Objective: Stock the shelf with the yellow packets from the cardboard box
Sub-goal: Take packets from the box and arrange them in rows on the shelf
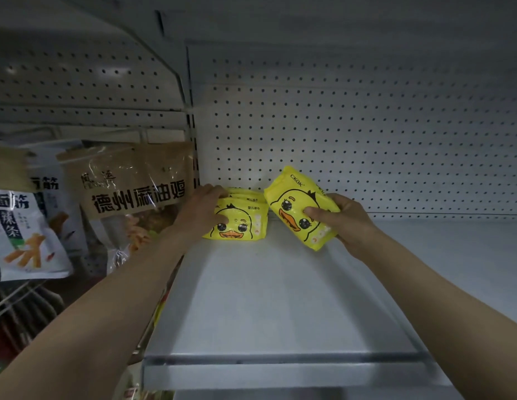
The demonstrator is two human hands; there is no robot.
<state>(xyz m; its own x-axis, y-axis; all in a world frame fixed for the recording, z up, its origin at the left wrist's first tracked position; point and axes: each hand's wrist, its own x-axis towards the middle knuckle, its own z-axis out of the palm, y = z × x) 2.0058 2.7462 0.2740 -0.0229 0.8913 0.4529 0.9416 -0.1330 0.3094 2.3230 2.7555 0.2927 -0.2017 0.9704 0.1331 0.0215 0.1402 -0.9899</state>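
Observation:
A small stack of yellow duck-face packets (240, 223) stands at the back left corner of the grey shelf (280, 298). My left hand (202, 210) grips the left end of this stack, thumb on the front packet and fingers over the top. My right hand (347, 219) holds another yellow duck packet (295, 206), tilted, just right of the stack and slightly above the shelf surface. The cardboard box is out of view.
A white pegboard back wall (367, 140) rises behind the shelf. Hanging snack bags (130, 189) fill the bay to the left, beyond the upright post (193, 140). The shelf's front lip (280, 368) is near me.

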